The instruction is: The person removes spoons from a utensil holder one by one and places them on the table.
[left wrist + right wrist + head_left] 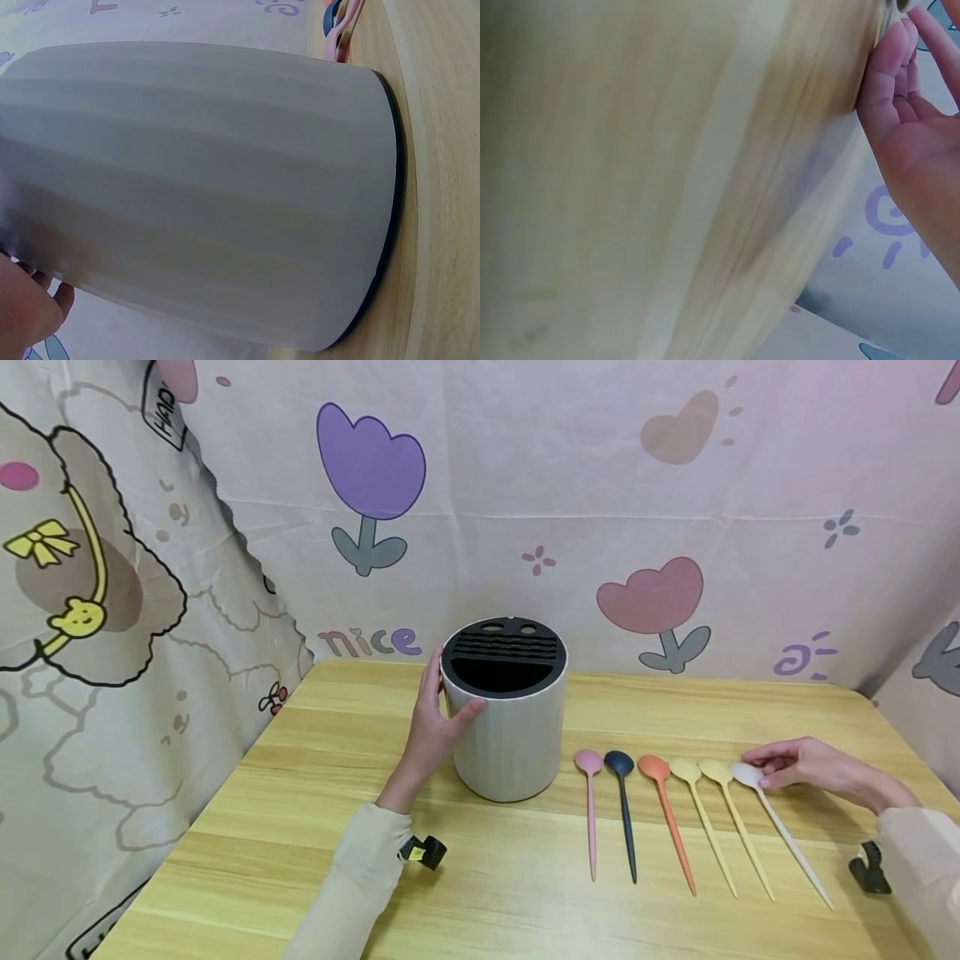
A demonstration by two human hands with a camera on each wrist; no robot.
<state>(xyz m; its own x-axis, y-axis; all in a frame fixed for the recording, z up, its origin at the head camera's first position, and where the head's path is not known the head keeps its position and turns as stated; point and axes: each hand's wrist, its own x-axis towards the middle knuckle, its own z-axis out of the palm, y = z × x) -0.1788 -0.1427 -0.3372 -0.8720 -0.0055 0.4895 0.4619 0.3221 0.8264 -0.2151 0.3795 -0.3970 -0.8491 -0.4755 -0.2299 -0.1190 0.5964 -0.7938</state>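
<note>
A pale ribbed utensil holder point(510, 747) stands upright, its black top point(504, 647) divided into a half-round opening, narrow slots and two small holes. My left hand point(435, 722) grips its left side near the rim, thumb in front; in the left wrist view the holder's wall point(202, 187) fills most of the picture. At the right end of a row of spoons, my right hand point(813, 767) pinches the white spoon point(797, 845) by its head end, the handle lying on the table. The right wrist view shows the hand point(922, 146), with the spoon mostly out of frame.
Left of the white spoon lie two pale yellow spoons point(708, 827) point(742, 831), an orange spoon point(675, 827), a dark blue spoon point(626, 822) and a pink spoon point(590, 818). They rest on a wooden table point(480, 902). A patterned cloth point(487, 460) hangs behind.
</note>
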